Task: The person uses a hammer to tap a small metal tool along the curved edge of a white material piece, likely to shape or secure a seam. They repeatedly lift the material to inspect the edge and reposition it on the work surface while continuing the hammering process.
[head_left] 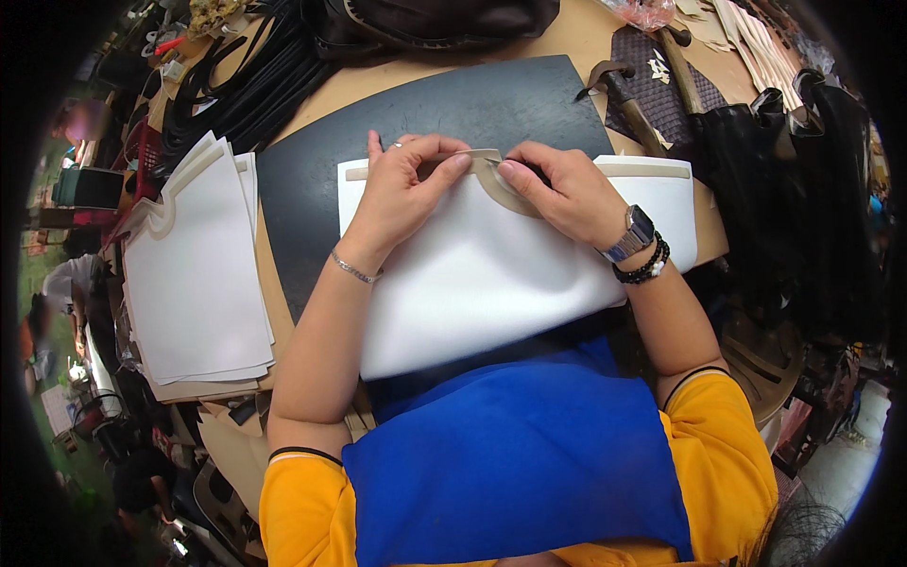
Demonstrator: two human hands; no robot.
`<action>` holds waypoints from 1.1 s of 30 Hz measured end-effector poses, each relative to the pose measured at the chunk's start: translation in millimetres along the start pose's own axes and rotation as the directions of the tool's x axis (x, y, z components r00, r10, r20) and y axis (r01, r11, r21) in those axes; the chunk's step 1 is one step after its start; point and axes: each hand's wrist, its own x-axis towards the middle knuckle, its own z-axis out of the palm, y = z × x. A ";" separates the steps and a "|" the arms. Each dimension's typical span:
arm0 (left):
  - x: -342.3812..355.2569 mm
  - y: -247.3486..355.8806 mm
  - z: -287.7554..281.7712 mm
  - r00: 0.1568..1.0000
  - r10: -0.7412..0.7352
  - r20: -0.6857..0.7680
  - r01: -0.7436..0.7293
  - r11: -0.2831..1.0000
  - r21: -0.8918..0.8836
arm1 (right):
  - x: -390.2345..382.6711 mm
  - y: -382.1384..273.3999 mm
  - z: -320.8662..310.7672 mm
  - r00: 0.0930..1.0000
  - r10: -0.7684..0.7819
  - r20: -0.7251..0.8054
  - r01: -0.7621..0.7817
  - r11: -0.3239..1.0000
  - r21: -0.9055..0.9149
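Note:
A large white sheet panel (472,302) lies in front of me, its lower part reaching past the table edge over my blue apron. Along its far edge runs a taupe strip (642,171), which bends down around a curved notch in the middle. At the left side of that notch, my left hand (402,189) pinches the strip's edge between thumb and fingers. My right hand (565,189) grips the same strip just to the right, thumb on top. Something dark shows under its curled fingers, but I cannot make out what. Beneath the panel's far part is a black board (435,99).
Similar white panels with taupe edging (198,283) are stacked at left. Black straps (231,80) and a dark brown leather piece (435,24) lie at the back. A hammer (633,109) rests back right, near black glossy pieces (794,189). People are at far left.

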 end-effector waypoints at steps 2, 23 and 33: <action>0.4 0.0 0.7 1.000 -0.011 -0.002 0.011 1.000 0.000 | 0.3 -0.1 0.0 1.000 -0.008 -0.006 0.008 1.000 0.003; -1.4 8.6 2.4 1.000 0.024 -0.015 -0.025 0.999 -0.048 | 3.2 -4.3 5.0 0.999 -0.009 -0.053 0.014 0.997 0.082; -8.6 17.8 -13.7 0.987 -0.043 0.158 0.007 0.975 0.220 | -23.9 22.4 -54.3 0.959 -0.062 -0.275 -0.056 0.915 -0.399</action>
